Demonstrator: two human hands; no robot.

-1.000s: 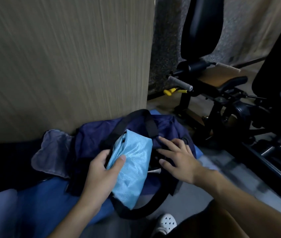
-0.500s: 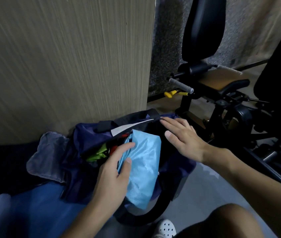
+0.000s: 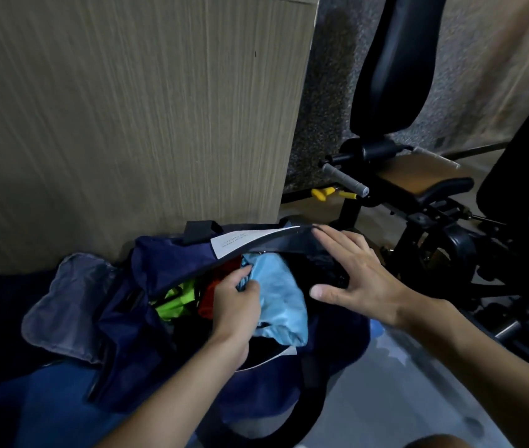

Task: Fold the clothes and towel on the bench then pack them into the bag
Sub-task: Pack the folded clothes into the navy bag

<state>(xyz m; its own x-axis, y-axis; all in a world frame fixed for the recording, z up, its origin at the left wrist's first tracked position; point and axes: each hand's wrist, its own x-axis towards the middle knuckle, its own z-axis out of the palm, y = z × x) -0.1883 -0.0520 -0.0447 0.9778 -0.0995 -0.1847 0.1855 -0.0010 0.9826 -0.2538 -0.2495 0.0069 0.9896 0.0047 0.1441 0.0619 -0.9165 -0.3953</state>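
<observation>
While my left hand (image 3: 234,305) gripped the edge of the light-blue folded cloth (image 3: 279,299), fingers curled round it, the cloth sat partly inside the mouth of the navy duffel bag (image 3: 133,360). My right hand (image 3: 353,279) was spread flat with straight fingers, pressing the bag's far rim back beside its white label (image 3: 240,242); it held nothing. Inside the bag, left of the blue cloth, a lime-green garment (image 3: 175,299) and a red garment (image 3: 214,286) already lay packed. I judged the packing well advanced, with this piece yet to be seated fully. A grey cloth (image 3: 62,305) lay spread against the bag's left side, above the blue tabletop (image 3: 30,399); whether it was left to fold and pack I could not tell.
</observation>
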